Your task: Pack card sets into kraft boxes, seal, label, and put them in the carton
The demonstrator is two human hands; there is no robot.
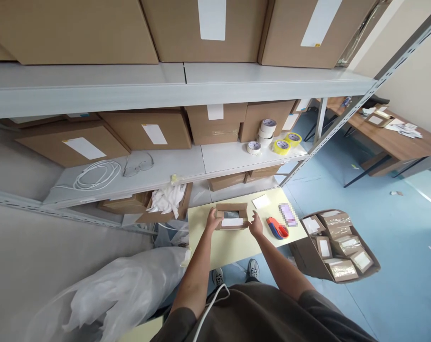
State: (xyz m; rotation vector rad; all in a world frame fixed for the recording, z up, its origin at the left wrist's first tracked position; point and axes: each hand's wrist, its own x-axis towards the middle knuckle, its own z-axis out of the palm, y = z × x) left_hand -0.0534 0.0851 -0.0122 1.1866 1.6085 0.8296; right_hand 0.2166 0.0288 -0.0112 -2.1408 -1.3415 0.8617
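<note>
A small open cardboard box (231,207) sits on the pale yellow table (222,251) in front of me. Inside it are something grey and a white label or card (232,222). My left hand (213,221) grips the box's left wall. At the box's right end, my right hand (256,225) has its fingers apart, close to or touching the edge; the exact contact is too small to make out. To the right of that hand lies a red and blue tape dispenser (277,229). A white paper (260,202) and a blurred purple item (288,214) are farther back.
Behind the table stands a metal shelf (165,166) with large cartons, white tape rolls (254,147), yellow tape rolls (281,147) and a coiled white cable (97,175). A big carton (301,259) of taped boxes is on the floor at right; plastic wrap (130,285) bulges at left.
</note>
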